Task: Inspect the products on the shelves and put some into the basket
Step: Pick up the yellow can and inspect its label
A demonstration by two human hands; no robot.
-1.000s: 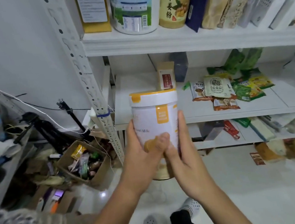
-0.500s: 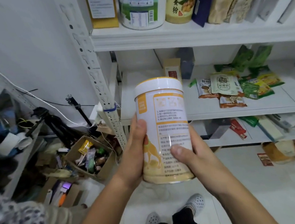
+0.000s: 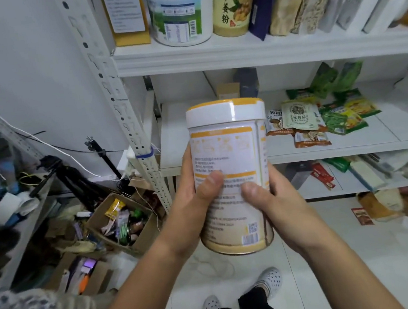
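Both the left hand and right hand grip a smooth cylindrical milk powder can, upright before the shelves. Its glossy printed label faces the camera, text too blurred to read; the fingers are hidden behind it

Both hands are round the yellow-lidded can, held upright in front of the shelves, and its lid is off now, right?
Not quite: the lid is on, seated on top of the can. The head view shows it. The rest holds: left hand and right hand both grip the can, upright before the shelves.
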